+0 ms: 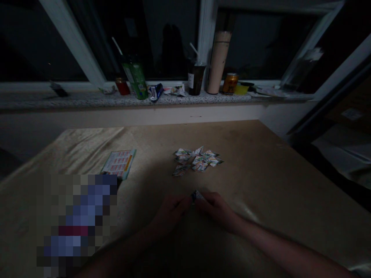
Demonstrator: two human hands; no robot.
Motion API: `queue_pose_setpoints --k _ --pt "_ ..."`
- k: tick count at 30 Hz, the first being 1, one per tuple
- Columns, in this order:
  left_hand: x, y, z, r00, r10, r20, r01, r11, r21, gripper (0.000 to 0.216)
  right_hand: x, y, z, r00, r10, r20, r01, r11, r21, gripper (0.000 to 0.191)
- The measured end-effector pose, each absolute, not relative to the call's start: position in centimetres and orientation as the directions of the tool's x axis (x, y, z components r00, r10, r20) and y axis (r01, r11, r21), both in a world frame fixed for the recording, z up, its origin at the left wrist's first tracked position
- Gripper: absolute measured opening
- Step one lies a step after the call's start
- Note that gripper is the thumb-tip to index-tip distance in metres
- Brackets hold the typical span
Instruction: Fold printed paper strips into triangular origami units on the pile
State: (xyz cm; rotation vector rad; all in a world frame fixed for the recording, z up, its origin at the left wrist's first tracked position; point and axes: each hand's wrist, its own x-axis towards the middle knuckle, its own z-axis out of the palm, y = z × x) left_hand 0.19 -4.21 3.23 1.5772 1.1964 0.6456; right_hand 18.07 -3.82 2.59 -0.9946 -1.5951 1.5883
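My left hand (171, 211) and my right hand (216, 208) meet low over the brown table (261, 170), fingers pinched together on a small folded piece of printed paper (196, 195). Just beyond them lies a loose cluster of several similar folded paper pieces (197, 159). A flat printed sheet with red and green markings (118, 163) rests to the left of the cluster. The light is dim, so the paper's print is unreadable.
A stone window sill (87, 99) runs along the back with a green bottle (135, 77), a red can (122, 86), a dark cup with a straw (196, 79), a tall beige cylinder (218, 61) and a gold can (230, 83). A blurred-out patch (77, 220) covers the table's left front.
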Motion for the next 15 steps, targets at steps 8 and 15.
queue_pose_setpoints --k 8,15 --pt "0.37 -4.53 3.09 0.287 0.943 -0.168 0.328 0.068 0.942 0.038 17.85 -3.96 2.87 -0.476 0.873 -0.107 0.089 -0.073 -0.993 0.045" --pt "-0.03 -4.11 3.00 0.345 0.934 -0.086 0.380 -0.055 0.923 0.034 17.94 -3.61 2.37 -0.483 0.871 -0.088 0.058 -0.069 -0.996 0.041"
